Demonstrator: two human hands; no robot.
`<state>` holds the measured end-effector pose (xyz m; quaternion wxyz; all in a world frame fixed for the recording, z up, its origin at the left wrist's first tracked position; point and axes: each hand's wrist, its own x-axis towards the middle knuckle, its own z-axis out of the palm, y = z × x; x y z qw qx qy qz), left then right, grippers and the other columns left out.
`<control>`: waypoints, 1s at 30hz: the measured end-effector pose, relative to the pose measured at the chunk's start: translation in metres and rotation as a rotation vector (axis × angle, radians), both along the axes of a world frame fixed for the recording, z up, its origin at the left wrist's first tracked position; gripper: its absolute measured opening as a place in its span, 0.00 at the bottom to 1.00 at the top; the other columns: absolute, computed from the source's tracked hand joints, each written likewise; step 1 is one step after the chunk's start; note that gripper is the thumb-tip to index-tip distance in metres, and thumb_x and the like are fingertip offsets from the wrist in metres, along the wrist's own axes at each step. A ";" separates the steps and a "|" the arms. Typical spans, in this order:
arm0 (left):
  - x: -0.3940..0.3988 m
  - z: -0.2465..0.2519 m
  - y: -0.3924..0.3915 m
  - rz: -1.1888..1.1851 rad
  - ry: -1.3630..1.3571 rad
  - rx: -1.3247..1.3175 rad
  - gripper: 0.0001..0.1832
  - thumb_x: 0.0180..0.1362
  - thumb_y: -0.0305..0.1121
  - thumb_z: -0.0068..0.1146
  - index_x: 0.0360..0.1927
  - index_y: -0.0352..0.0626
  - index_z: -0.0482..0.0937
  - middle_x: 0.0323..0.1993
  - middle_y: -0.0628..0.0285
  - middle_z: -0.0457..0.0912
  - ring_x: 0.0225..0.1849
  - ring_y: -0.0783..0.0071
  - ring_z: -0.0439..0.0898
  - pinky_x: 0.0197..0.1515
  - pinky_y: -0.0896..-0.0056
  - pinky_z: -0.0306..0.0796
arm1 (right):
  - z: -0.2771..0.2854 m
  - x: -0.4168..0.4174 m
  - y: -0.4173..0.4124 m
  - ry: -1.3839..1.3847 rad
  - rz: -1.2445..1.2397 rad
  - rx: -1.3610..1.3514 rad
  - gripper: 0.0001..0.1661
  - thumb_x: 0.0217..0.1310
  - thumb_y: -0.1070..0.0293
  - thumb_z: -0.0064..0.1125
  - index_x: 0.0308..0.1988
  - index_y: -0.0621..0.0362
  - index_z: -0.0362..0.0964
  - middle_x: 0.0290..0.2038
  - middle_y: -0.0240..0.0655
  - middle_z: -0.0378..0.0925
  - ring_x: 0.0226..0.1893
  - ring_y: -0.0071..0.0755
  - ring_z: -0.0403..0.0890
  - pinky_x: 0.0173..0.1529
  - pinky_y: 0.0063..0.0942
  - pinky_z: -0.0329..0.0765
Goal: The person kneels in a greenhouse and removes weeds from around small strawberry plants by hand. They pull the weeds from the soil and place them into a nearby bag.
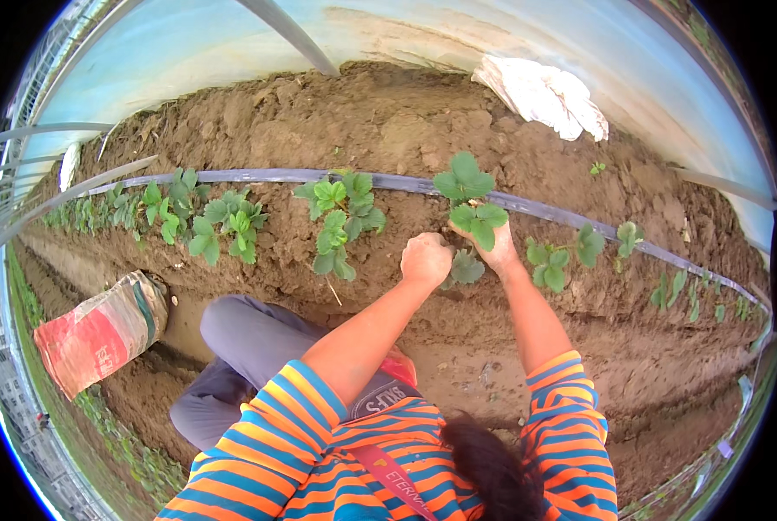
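Note:
Both my hands are at the base of a strawberry plant point(464, 179) growing in the soil bed point(277, 215). My left hand point(426, 260) is curled, knuckles up, on the left of the stems. Its fingertips are turned out of sight, so whether it grips anything does not show. On the right side, my right hand point(500, 251) reaches in under the green leaves, which cover most of its fingers. A duller leaf point(466, 267) hangs low between the two wrists. Just behind the plant runs a flat drip irrigation tape point(401, 183).
More strawberry plants stand along the bed to the left point(343, 221) and right point(548, 264). A red and white sack point(101, 332) lies in the furrow at left. White crumpled sheeting point(544, 94) rests against the plastic greenhouse wall point(401, 32). A metal pole point(290, 32) slants into the soil.

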<state>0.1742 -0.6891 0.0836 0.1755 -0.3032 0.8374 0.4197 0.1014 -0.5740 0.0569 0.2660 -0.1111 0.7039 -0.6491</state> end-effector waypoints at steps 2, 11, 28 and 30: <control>0.005 0.002 -0.004 -0.050 0.015 0.057 0.13 0.48 0.36 0.51 0.33 0.40 0.80 0.33 0.50 0.79 0.37 0.52 0.76 0.41 0.58 0.69 | -0.002 0.000 0.002 -0.028 0.000 -0.040 0.16 0.46 0.74 0.64 0.38 0.61 0.70 0.34 0.31 0.75 0.35 0.23 0.73 0.40 0.25 0.74; 0.000 -0.014 -0.034 -0.264 0.429 -0.180 0.15 0.45 0.32 0.54 0.39 0.44 0.73 0.33 0.51 0.77 0.38 0.54 0.75 0.39 0.60 0.69 | 0.027 -0.008 -0.001 0.092 0.130 0.164 0.18 0.48 0.77 0.60 0.42 0.58 0.69 0.36 0.30 0.75 0.35 0.24 0.73 0.41 0.21 0.72; -0.014 -0.016 -0.031 -0.231 0.247 -0.102 0.14 0.42 0.25 0.50 0.34 0.55 0.77 0.33 0.62 0.70 0.40 0.61 0.73 0.38 0.60 0.69 | 0.041 0.030 -0.015 0.411 0.262 1.043 0.12 0.42 0.60 0.58 0.28 0.55 0.73 0.25 0.44 0.77 0.29 0.49 0.78 0.33 0.39 0.74; -0.015 -0.016 -0.030 -0.229 0.228 -0.100 0.13 0.43 0.25 0.50 0.32 0.55 0.78 0.33 0.63 0.71 0.40 0.61 0.74 0.38 0.61 0.70 | 0.041 0.034 -0.022 0.442 0.324 1.157 0.11 0.43 0.60 0.56 0.27 0.56 0.71 0.26 0.46 0.76 0.30 0.49 0.78 0.34 0.40 0.74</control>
